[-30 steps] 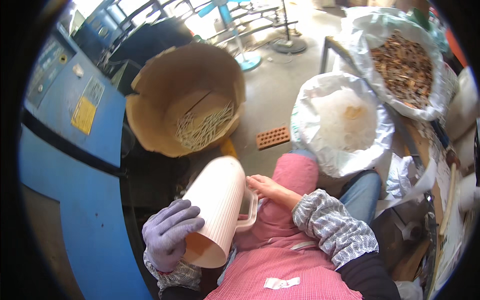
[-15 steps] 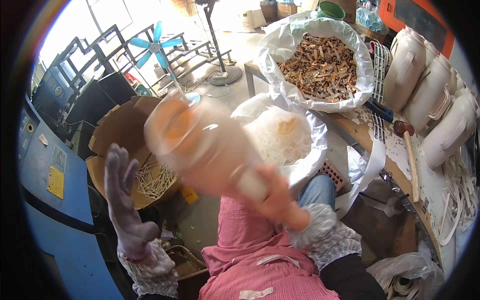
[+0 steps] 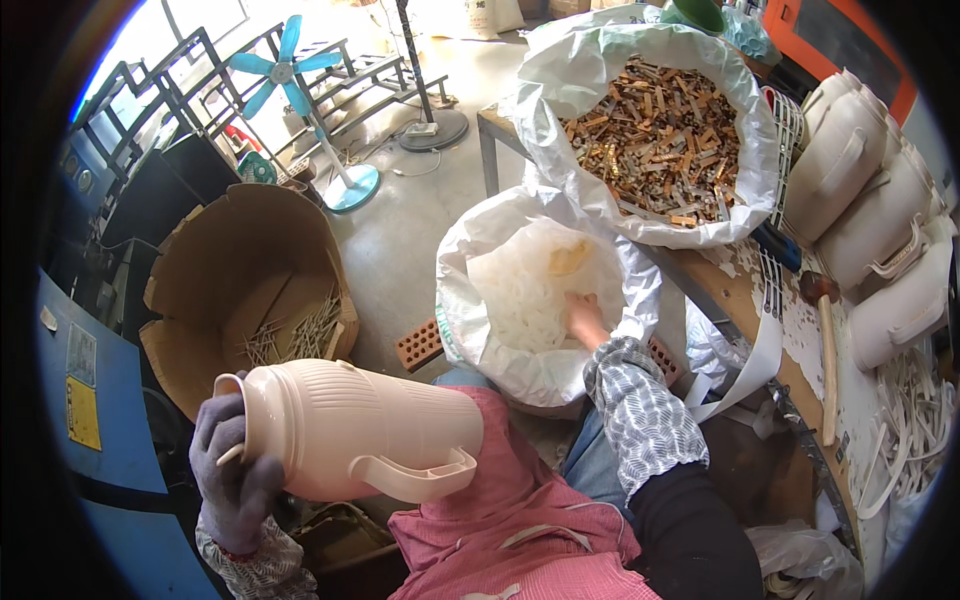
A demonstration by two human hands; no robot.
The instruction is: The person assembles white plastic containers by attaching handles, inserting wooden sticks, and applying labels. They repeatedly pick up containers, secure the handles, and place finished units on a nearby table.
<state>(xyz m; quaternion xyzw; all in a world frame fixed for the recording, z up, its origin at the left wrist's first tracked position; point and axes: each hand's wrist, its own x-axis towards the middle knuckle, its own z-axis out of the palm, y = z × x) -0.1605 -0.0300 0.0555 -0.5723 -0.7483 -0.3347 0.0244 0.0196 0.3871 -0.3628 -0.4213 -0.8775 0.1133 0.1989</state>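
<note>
Around the pale ribbed plastic jug (image 3: 375, 425), a brown round cardboard carton (image 3: 245, 230) stands at eleven o'clock, a white round-mouthed plastic sack (image 3: 545, 375) at two, a wooden-handled hammer (image 3: 828, 350) at three.

**Fingertips out of sight in white sack (image 3: 500, 367)**

Over my remote feed, I cannot make out where the right hand's (image 3: 588, 320) fingers end; below and left of the sack, a pale jug (image 3: 375, 425) hides its interior; above it, the top edge crops a green tub (image 3: 697, 14).
</note>
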